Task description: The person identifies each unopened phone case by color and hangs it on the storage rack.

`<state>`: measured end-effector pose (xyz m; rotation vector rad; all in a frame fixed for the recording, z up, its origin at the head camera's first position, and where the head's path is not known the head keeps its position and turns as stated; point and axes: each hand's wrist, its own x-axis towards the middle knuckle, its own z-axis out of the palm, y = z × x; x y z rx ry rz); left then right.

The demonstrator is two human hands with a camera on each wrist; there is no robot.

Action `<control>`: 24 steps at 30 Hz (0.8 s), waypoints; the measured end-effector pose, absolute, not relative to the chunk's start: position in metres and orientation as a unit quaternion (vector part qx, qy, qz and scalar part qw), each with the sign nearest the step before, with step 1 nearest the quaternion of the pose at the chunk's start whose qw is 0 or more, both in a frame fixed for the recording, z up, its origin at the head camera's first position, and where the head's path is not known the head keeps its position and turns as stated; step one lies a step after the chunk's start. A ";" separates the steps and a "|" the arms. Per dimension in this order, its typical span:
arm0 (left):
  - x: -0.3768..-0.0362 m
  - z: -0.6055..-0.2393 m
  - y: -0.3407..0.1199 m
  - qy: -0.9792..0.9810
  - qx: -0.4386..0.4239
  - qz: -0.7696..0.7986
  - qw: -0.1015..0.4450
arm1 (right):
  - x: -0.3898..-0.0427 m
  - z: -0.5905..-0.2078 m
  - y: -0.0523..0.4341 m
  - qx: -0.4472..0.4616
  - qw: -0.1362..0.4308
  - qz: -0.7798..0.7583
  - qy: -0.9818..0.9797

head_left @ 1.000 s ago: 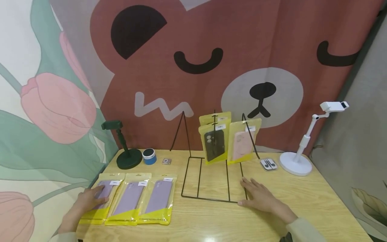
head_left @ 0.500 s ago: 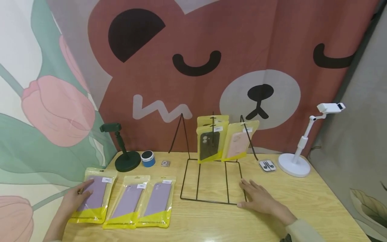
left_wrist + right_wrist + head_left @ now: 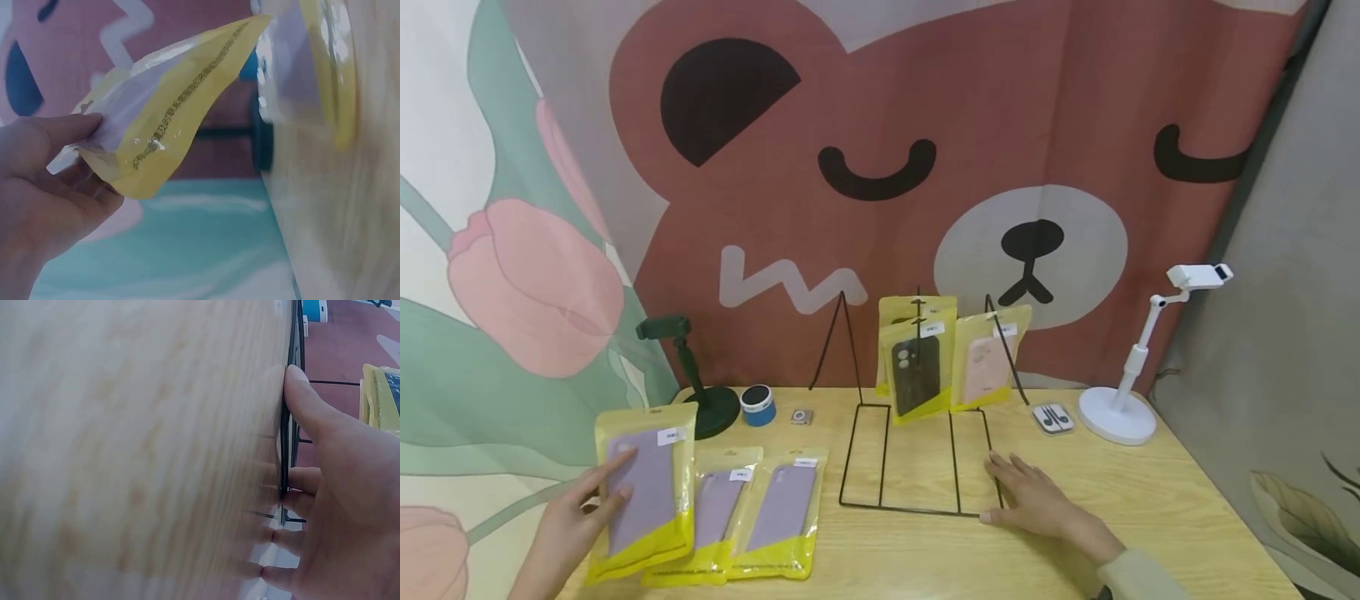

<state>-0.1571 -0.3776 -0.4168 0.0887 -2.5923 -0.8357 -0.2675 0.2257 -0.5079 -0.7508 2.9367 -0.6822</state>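
Phone case packet [image 3: 643,496] pinched in the left hand [image 3: 574,518], raised over the left of the table [image 3: 895,558], long axis near upright, hang hole [image 3: 653,410] up, yellow end [image 3: 658,546] down, white label [image 3: 672,436] and dark print [image 3: 187,94] unreadable to me, right hand [image 3: 1036,502] spread at a corner of the black rack [image 3: 917,510]

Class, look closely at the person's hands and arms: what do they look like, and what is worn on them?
The left hand and right hand are gloveless. The right arm has a plain, pale beige sleeve; a dark item beside it is mostly cut off. No left sleeve shows.
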 end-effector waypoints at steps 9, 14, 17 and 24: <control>-0.148 -0.394 -0.314 -0.885 -0.084 -0.370 0.271 | -0.268 -0.508 0.226 -0.234 0.027 -0.216 0.948; -0.154 -0.384 -0.286 -0.839 -0.174 -0.452 0.250 | -0.267 -0.508 0.224 -0.236 0.022 -0.216 0.947; -0.159 -0.381 -0.273 -0.804 -0.222 -0.506 0.220 | -0.266 -0.510 0.223 -0.238 0.023 -0.219 0.946; -0.178 -0.381 -0.242 -0.758 -0.281 -0.569 0.149 | -0.270 -0.512 0.226 -0.242 0.017 -0.208 0.947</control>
